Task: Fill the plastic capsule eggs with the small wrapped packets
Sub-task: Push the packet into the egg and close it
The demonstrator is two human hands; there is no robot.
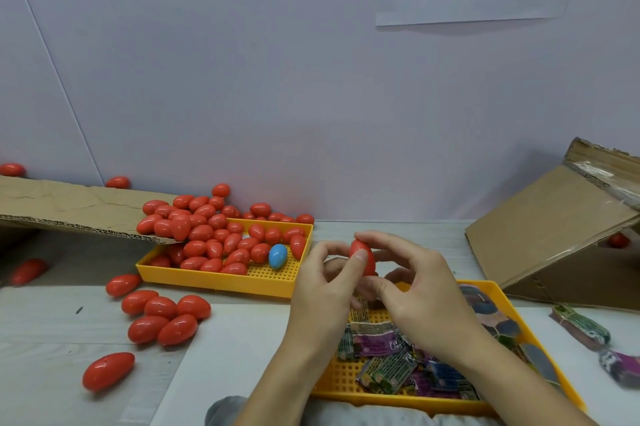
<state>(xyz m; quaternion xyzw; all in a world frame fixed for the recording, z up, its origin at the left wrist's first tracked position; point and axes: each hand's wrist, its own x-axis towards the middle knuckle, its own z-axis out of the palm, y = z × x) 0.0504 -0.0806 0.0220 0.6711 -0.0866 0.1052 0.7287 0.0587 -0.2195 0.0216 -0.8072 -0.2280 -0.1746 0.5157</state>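
Above the near yellow tray (498,290), which holds the small wrapped packets (388,366), both hands meet around one red capsule egg (363,257): the left hand (323,287) pinches it with thumb and fingertips, and the right hand (419,283) curls its fingers over the top. That egg looks light, hard and glossy, likely slippery, so a grip on each half beside the seam seems best. Left of the near tray, a second yellow tray (221,282) carries a heap of red eggs (214,235) and one blue egg (277,256). Right of it leans a cardboard box (554,231); loose eggs (162,315) lie well to its left. Nothing blocks the hands.
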